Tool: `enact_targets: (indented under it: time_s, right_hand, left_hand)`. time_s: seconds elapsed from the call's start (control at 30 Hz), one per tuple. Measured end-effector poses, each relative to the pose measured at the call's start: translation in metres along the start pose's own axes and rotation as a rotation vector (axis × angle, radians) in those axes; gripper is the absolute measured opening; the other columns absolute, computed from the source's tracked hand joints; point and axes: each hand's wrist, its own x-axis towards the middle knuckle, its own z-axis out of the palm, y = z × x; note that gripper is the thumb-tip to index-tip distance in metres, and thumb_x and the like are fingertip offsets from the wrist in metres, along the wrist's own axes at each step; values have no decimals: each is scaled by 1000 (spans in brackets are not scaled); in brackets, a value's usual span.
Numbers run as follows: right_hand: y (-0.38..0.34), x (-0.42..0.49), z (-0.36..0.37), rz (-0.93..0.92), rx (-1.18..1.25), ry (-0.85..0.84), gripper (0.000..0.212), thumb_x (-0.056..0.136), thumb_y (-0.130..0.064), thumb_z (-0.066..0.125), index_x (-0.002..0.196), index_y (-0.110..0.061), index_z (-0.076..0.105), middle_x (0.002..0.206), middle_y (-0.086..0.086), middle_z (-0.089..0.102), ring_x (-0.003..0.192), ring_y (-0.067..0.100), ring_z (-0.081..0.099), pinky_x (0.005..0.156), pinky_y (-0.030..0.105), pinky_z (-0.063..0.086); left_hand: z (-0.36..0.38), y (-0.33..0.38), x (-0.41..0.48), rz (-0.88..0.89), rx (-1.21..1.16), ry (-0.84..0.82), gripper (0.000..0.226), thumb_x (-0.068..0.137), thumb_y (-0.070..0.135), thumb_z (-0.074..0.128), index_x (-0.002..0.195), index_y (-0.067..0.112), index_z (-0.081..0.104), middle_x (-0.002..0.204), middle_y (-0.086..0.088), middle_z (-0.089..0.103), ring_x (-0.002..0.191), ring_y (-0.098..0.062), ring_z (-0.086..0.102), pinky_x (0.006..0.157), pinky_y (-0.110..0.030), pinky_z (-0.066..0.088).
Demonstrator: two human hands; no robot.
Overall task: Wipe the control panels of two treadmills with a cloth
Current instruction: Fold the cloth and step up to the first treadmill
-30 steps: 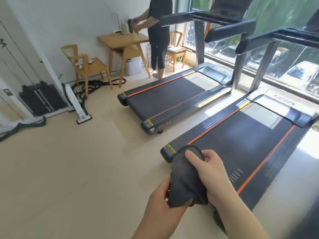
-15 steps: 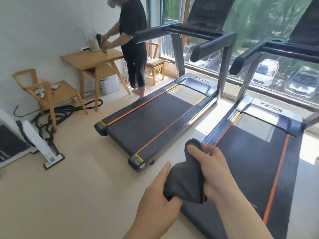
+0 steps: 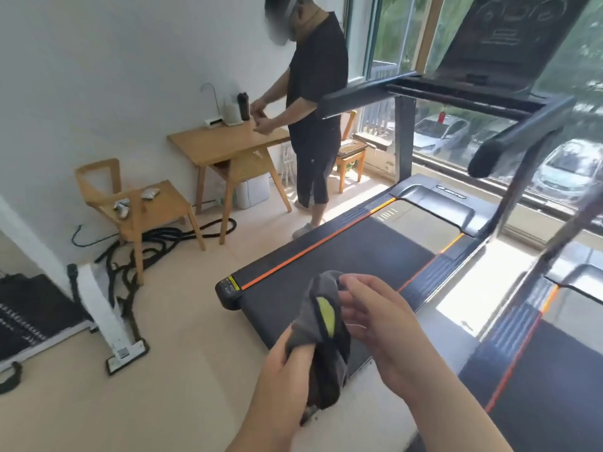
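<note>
A dark grey cloth (image 3: 321, 334) with a yellow-green patch hangs in front of me. My left hand (image 3: 287, 373) grips its lower part. My right hand (image 3: 375, 318) touches the cloth's upper edge with loosely spread fingers. Ahead lies the left treadmill (image 3: 342, 256), black with orange stripes, its control panel (image 3: 509, 37) raised at the top right. The right treadmill (image 3: 554, 370) shows only its belt and side rail at the right edge; its panel is out of view.
A person in black (image 3: 313, 119) stands at a wooden table (image 3: 225, 141) by the wall. A wooden chair (image 3: 130, 203), black cables (image 3: 146, 252) and a white machine foot (image 3: 107, 318) sit on the left floor. Windows line the right side.
The view has swung left and closer to the left treadmill. My hands have turned the cloth, exposing a yellow-green patch, and my right fingers have loosened from it.
</note>
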Motion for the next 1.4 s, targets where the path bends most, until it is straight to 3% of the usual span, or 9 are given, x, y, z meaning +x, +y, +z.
enact_targets:
  time_s: [0.07,0.2,0.5,0.77,0.9,1.07,1.2,1.33,1.4]
  right_hand:
    - [-10,40,3,-6,-18,43,17,103,-23,60,113,-15,72,105,12,79,85,18,67,76,33,52]
    - [-30,104,-3,-48,-62,192,19,98,-12,67,114,-23,71,104,-3,80,94,19,74,83,34,56]
    - [-74,184,-113,-39,-150,634,17,92,-25,74,107,-31,70,104,1,74,97,21,73,77,26,56]
    - [-111,276,-190,-34,-198,552,20,90,-49,74,99,-32,76,95,-14,77,90,2,72,65,10,50]
    - [-121,324,-205,-7,-222,565,19,94,-39,71,89,-21,73,88,-4,76,78,9,68,69,22,54]
    - [-125,401,-215,80,-297,618,19,97,-29,63,97,-11,61,100,10,70,81,16,65,69,25,51]
    - [-150,474,-218,22,-253,662,15,96,-25,67,109,-31,62,110,-15,68,97,-1,67,91,29,56]
    - [-205,561,-228,-82,-249,727,23,95,-34,70,117,-39,65,120,-24,66,114,-10,59,84,10,48]
    - [-246,606,-235,-54,-165,719,23,92,-40,72,115,-40,69,116,-22,70,104,-10,65,87,15,52]
  left_hand:
    - [-8,5,58,-156,-269,-59,26,109,14,48,107,1,70,88,-11,76,75,-11,76,73,-22,60]
    - [2,31,163,-332,-259,-116,23,97,41,67,96,26,83,100,4,83,101,-18,77,100,-44,56]
    - [122,96,295,-389,-162,-477,29,98,40,65,104,17,82,101,-5,83,97,-22,79,92,-41,59]
    - [192,116,398,-417,-173,-552,56,94,64,57,125,20,73,115,-4,80,106,-24,77,104,-46,54]
    - [208,120,448,-442,-185,-467,82,64,88,65,112,23,81,113,-3,81,109,-25,76,109,-47,51]
    - [232,141,537,-504,-190,-269,48,98,57,56,82,14,69,112,-8,78,81,-21,70,77,-33,54]
    - [242,156,605,-485,-228,-340,54,87,67,57,87,21,85,94,-3,83,92,-23,79,99,-43,55]
    - [267,194,705,-476,-337,-393,97,57,84,72,122,12,72,107,-11,81,99,-28,79,105,-47,53]
    - [282,229,762,-453,-333,-422,85,71,75,66,123,9,71,107,-14,81,100,-29,79,104,-47,54]
